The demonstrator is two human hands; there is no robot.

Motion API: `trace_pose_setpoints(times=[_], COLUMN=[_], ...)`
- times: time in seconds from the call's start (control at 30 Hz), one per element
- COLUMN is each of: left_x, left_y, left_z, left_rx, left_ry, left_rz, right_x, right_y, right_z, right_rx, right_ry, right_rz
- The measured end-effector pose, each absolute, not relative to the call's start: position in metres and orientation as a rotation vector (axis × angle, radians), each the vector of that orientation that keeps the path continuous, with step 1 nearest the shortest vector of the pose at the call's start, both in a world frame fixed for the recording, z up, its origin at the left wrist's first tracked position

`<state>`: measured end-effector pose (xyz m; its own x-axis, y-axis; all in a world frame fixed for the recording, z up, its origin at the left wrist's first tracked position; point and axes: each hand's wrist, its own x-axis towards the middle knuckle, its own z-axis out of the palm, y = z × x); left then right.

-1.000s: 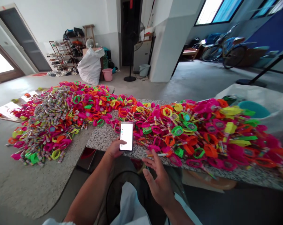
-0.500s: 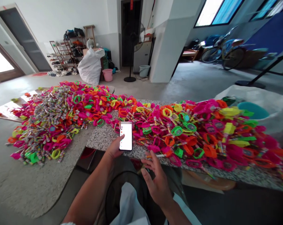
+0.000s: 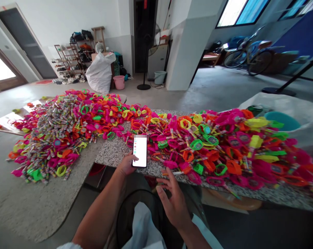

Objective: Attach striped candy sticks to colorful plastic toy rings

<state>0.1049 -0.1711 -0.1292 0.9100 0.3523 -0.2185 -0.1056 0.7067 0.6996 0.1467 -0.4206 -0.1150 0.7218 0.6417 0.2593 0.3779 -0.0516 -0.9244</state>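
My left hand (image 3: 125,164) is closed around a smartphone (image 3: 140,152) with a lit white screen, held upright above the table's front edge. Its thumb lies over the lower left of the screen. My right hand (image 3: 173,202) is raised over my lap, to the right of the phone, thumb apart from the fingers. A white cigarette (image 3: 177,172) with an orange end sits between its fingers. Just beyond both hands lies a heap of pink, orange, green and yellow plastic toy watches (image 3: 210,140), mixed with small wrapped candy tubes.
A speckled stone tabletop (image 3: 108,152) carries the heap. On the left, another pile of wrapped tubes (image 3: 56,117) and toy watches covers a grey table (image 3: 24,207). A teal basin (image 3: 283,121) stands at right. Beyond are a white sack (image 3: 100,72), a pink bucket (image 3: 119,82) and a bicycle (image 3: 249,57).
My left thumb has slid down the phone's screen, and the icons shown there have shifted. The right hand stays almost in place.
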Motion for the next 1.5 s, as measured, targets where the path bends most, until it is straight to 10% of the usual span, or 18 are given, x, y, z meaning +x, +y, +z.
trace_pose_setpoints(times=[1.5], left_x=[0.115], left_y=[-0.169], left_z=[-0.127], left_rx=[0.612], left_ry=[0.432], left_rz=[0.2], right_x=[0.148], right_y=[-0.377], right_z=[-0.115], right_rx=[-1.698], right_ry=[-1.116], right_rz=[0.088])
